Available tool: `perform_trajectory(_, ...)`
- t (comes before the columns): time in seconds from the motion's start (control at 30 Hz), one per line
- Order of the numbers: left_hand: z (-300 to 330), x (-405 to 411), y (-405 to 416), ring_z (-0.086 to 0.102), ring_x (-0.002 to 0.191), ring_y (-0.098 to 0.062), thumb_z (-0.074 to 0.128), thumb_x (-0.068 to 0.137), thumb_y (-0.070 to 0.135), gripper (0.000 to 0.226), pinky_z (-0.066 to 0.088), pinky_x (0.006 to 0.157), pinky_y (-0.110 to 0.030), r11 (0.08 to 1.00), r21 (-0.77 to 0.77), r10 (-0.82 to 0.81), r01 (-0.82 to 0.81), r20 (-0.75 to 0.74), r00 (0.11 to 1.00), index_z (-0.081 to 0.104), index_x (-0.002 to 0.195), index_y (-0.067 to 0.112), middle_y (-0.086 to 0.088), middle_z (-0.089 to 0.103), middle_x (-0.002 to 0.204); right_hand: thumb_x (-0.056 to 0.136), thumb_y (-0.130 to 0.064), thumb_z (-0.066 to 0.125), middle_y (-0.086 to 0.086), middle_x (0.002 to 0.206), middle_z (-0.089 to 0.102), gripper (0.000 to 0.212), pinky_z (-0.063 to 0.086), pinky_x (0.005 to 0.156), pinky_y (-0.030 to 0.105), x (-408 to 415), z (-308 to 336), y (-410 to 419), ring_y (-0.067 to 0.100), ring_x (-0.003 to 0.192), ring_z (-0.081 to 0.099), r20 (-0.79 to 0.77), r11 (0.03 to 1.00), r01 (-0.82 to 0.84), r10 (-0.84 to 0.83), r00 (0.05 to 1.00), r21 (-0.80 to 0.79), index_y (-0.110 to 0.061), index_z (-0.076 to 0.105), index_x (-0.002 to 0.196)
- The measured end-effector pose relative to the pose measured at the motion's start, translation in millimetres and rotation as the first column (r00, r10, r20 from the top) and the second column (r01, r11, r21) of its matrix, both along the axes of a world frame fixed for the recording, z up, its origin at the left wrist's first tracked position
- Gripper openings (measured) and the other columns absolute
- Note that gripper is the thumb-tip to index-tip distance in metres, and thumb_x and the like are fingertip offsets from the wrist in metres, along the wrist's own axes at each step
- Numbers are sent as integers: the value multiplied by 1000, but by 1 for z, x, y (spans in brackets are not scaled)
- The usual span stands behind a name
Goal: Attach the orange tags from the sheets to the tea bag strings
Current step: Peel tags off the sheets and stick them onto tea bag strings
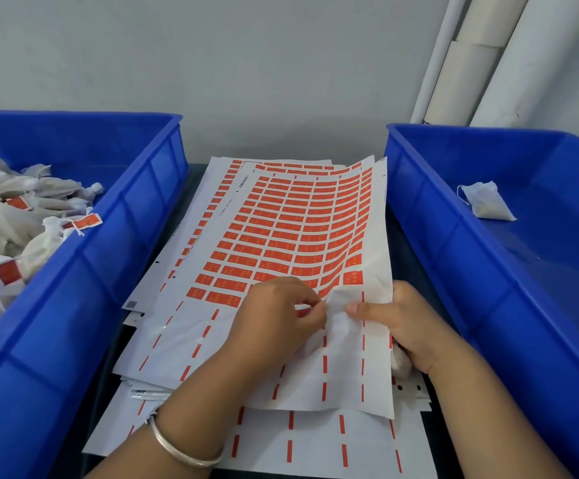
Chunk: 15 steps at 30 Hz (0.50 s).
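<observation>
Peeling seems to be the step in hand: the left hand (277, 309) pinches at an orange tag (303, 311) near the lower edge of the printed block on the top sheet (281, 236), while the right hand (402, 323) grips a white tea bag (341, 326) against the sheet's lifted right edge. Rows nearer the person are already stripped to bare backing with thin orange dashes; many full rows remain farther up. More sheets lie stacked beneath on the dark surface (405, 250). A left bin (136, 216) holds a heap of tagged bags, and a right bin (419, 209) holds one untagged bag (486, 202), so most of the work looks done.
</observation>
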<state>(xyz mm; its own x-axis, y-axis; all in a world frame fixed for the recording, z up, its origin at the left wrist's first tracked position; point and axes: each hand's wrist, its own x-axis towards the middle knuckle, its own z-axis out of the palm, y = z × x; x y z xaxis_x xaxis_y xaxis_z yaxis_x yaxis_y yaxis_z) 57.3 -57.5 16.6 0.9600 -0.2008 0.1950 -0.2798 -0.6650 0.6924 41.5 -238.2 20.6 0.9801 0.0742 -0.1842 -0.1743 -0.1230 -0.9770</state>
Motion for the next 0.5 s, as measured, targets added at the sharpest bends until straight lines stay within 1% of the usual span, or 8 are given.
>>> perform_trajectory(0.1,-1,1,0,54,74,1,65,85,34,16,39,65,-4,1000,17,-5,6,-13,1000,72,97,28,27,53,80,85,-16,68,-6,91,75,21,58,71,37,1,0,0,18,81,72,-13,1000,10,-10,1000,1,-28,66,102)
perform_trajectory(0.2,0,1,-1,54,73,0,63,86,33,4,40,62,-4,999,-35,18,-20,-69,997,67,87,33,29,51,74,85,-16,67,-6,91,75,22,58,71,36,1,-1,-1,18,81,72,-7,1000,13,-13,1000,4,-27,65,104)
perform_trajectory(0.23,2,0,-1,55,72,0,63,86,34,5,40,60,-4,998,-60,31,-36,-84,996,63,82,36,28,51,74,85,-16,67,-7,91,75,22,58,71,36,1,-1,-1,18,81,72,-5,1000,17,-17,1000,1,-27,64,104)
perform_trajectory(0.27,4,0,-1,55,72,0,63,86,34,11,40,59,-4,995,-84,43,-51,-93,995,59,77,38,28,51,73,85,-17,67,-7,91,74,22,58,71,36,1,-1,-1,18,81,72,-4,1000,21,-21,1000,-1,-28,64,104)
perform_trajectory(0.33,5,-2,-1,57,72,-1,65,84,35,17,40,55,-3,991,-115,50,-61,-96,994,56,71,41,27,54,75,85,-18,67,-7,91,74,23,58,71,37,1,-1,-1,18,81,72,-1,1000,22,-22,1000,2,-28,64,105)
perform_trajectory(0.4,6,-4,-1,58,74,-1,70,80,36,14,42,54,-2,991,-126,31,-42,-89,996,60,72,41,27,56,77,86,-18,67,-8,91,74,22,58,68,34,1,-1,-1,17,81,72,5,1000,19,-19,1000,7,-28,64,104)
perform_trajectory(0.47,6,-6,-1,58,74,-1,73,77,38,8,45,59,-4,994,-112,8,-18,-92,996,66,81,38,28,56,79,86,-17,66,-9,89,74,20,57,63,29,0,-1,-1,16,79,72,7,999,29,-29,1000,15,-28,63,103)
perform_trajectory(0.5,6,-5,-2,58,74,-1,73,77,38,11,46,61,-5,995,-95,1,-9,-90,996,69,87,36,28,56,79,86,-17,66,-9,89,74,20,57,62,28,0,-1,-1,16,79,72,7,999,37,-37,999,17,-28,64,103)
